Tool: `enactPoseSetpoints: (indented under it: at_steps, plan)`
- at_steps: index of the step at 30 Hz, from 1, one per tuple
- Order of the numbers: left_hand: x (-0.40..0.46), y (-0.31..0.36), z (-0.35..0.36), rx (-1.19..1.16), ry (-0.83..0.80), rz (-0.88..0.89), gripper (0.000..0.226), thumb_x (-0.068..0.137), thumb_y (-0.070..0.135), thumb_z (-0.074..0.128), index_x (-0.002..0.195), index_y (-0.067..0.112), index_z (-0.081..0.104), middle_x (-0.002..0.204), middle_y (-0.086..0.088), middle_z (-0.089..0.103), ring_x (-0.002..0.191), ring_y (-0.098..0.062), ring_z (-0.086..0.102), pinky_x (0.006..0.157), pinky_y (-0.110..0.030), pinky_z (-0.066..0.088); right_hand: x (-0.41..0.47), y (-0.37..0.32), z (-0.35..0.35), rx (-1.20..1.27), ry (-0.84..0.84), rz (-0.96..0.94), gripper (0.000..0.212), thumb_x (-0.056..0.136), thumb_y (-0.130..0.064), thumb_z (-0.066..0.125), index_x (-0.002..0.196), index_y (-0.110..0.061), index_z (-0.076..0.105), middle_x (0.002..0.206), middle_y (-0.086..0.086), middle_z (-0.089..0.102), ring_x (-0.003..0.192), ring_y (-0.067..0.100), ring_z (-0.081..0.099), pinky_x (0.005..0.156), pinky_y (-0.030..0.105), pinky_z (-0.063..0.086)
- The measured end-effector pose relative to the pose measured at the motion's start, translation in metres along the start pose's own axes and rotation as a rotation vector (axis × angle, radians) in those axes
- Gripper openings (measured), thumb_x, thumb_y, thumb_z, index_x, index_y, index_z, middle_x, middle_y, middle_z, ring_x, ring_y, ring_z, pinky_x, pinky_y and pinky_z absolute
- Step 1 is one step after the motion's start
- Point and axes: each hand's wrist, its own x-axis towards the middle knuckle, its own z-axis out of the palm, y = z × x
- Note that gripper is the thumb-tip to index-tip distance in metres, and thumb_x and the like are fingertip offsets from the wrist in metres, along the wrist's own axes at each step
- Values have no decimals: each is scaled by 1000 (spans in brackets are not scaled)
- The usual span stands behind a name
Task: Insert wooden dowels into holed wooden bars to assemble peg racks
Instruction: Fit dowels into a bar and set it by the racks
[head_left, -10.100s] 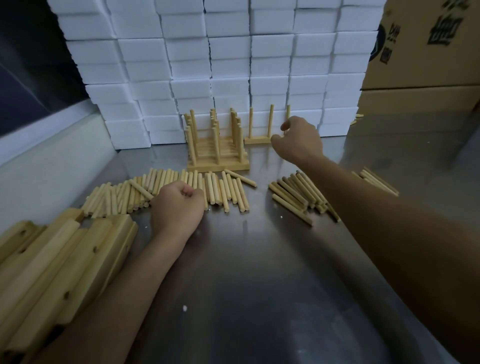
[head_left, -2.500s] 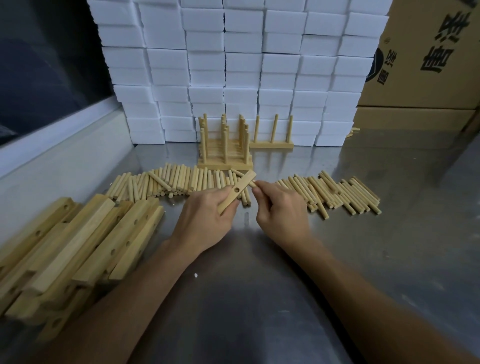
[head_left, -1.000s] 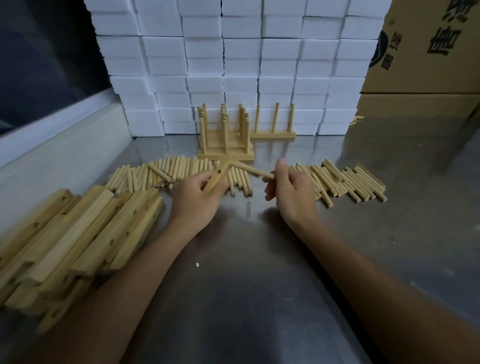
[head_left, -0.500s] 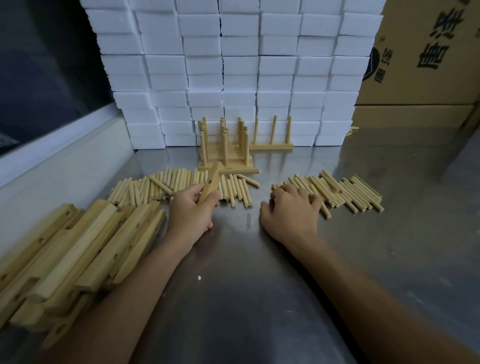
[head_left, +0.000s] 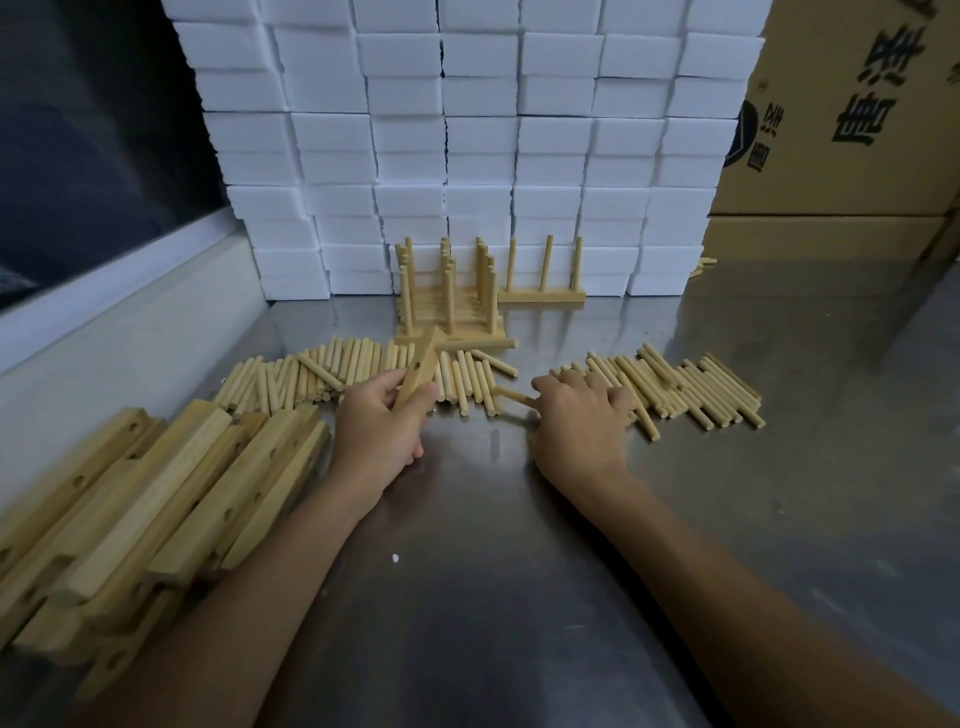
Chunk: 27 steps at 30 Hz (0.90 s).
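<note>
My left hand (head_left: 382, 431) grips a holed wooden bar (head_left: 420, 366) and holds it tilted upward above the metal table (head_left: 493, 597). A dowel (head_left: 485, 343) sticks out sideways from the bar's far end. My right hand (head_left: 582, 421) lies palm down at the left end of the right pile of dowels (head_left: 675, 382), and its fingers pinch one dowel (head_left: 514, 397) that points left. A second pile of loose dowels (head_left: 322, 371) lies behind my left hand.
A heap of holed bars (head_left: 135, 519) fills the left front of the table. Finished peg racks (head_left: 449, 306) and one single rack (head_left: 543, 296) stand against a wall of white foam blocks (head_left: 467, 145). Cardboard boxes (head_left: 852, 114) stand at the right.
One dowel went into the bar about a second ago. My right hand then dropped to the right pile and now draws one dowel out to the left. The bar stays in my left hand.
</note>
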Motion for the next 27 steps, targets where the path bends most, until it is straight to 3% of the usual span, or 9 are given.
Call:
enactPoseSetpoints:
  at_steps: [5,8,10,12,18,24,27]
  plan:
    - [0,1,0,1,0,-13,13,93,25,64,85,34,69,56,7,61,41,-13,51,39,-23,42,-2,-1,-2,215,67,-110,46,85,3,56,129,-13,55,117,7,50,104,23,44,89,31,38]
    - [-1,4,0,-30,6,-28,32,93,25,65,73,50,69,58,8,64,41,-12,51,39,-23,42,-3,-5,-4,379,73,-109,39,86,6,49,122,-9,53,111,8,50,92,22,48,81,37,45]
    - [-2,6,0,-38,14,-35,42,92,25,66,67,60,65,58,8,64,41,-12,51,39,-23,43,-5,-5,-4,447,132,-128,24,92,-1,45,112,-9,55,96,7,56,82,22,49,73,38,43]
    - [-2,6,0,-48,26,-41,36,92,26,66,68,53,67,59,7,64,41,-12,51,39,-23,43,-5,-4,-3,495,225,-140,15,99,-13,43,102,-9,58,82,3,57,73,20,49,67,37,40]
    - [-1,4,0,-42,36,-49,30,92,26,66,70,46,67,60,7,65,40,-11,51,38,-21,42,-3,-4,-2,497,174,-104,39,100,-50,39,91,-17,56,72,-8,53,69,14,50,71,35,42]
    - [0,4,1,-41,26,-38,49,91,16,64,67,59,66,58,5,64,40,-12,51,38,-23,43,-2,-2,-1,472,180,-63,55,92,-66,38,86,-16,59,69,-4,56,67,15,53,68,39,48]
    - [1,0,1,-35,27,-52,40,87,8,60,74,45,69,59,5,65,40,-12,51,38,-23,43,-1,-1,0,464,170,-60,52,93,-64,40,88,-16,60,68,-5,56,65,13,53,67,39,49]
